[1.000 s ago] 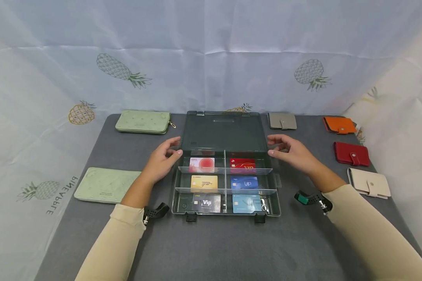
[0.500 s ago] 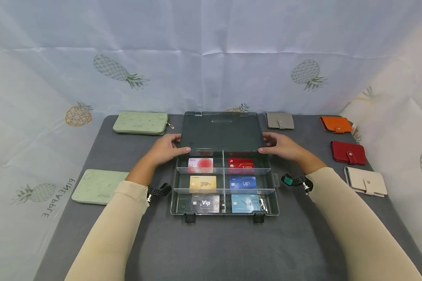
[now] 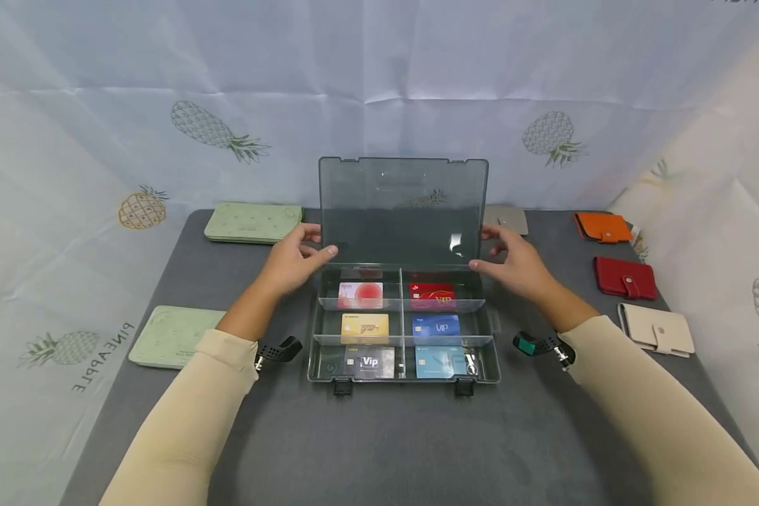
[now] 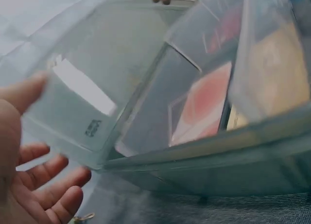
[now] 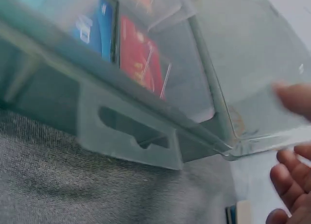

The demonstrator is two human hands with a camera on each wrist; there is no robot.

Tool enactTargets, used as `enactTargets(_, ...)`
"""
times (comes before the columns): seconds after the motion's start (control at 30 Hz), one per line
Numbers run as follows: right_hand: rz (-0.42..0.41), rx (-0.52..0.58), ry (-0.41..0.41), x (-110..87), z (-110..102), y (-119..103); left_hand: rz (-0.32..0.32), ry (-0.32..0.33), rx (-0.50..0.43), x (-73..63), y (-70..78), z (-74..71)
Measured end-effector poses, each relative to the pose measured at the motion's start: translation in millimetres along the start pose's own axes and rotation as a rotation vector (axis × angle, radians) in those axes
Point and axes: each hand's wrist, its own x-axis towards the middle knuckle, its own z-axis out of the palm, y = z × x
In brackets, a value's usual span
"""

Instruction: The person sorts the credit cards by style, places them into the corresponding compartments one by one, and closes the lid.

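both hands (image 3: 297, 261) (image 3: 512, 263) on smoky clear lid (image 3: 403, 211), upright over card-filled box (image 3: 405, 329)

The smoky, see-through plastic case (image 3: 405, 330) sits mid-table with its hinged lid (image 3: 403, 211) raised nearly upright — six divided compartments below each hold one card, pink, red, gold, blue, black and light blue.
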Motion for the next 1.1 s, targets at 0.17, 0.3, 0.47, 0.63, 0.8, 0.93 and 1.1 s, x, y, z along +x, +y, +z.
enactTargets(0.17,-0.043,0.185,0.07,-20.8,-15.9,-6.8,0.045,0.029,-0.181,-13.6,0.7,-10.5)
enactTargets(0.3,-0.084,0.214,0.033,-41.0,-31.5,-8.8,0.066,-0.05,-0.25,-30.8,0.9,-17.7)
enactTargets(0.47,-0.098,0.251,-0.026,-63.7,-39.3,-7.3,0.08,-0.128,-0.27,-56.1,-1.7,-20.6)
enactTargets(0.63,-0.094,0.311,-0.137,-80.4,-36.9,0.7,0.131,-0.161,-0.214,-75.3,-15.9,-20.1)
enactTargets(0.8,-0.145,0.298,-0.254,-83.9,-34.0,17.3,0.241,-0.275,-0.125,-77.0,-32.7,-25.3)
enactTargets(0.93,-0.154,0.212,-0.288,-81.9,-30.3,28.6,0.258,-0.341,-0.03,-72.5,-37.6,-25.4)
enactTargets(1.1,-0.126,0.145,-0.318,-74.6,-22.9,36.1,0.25,-0.373,0.061,-63.6,-37.7,-21.1)
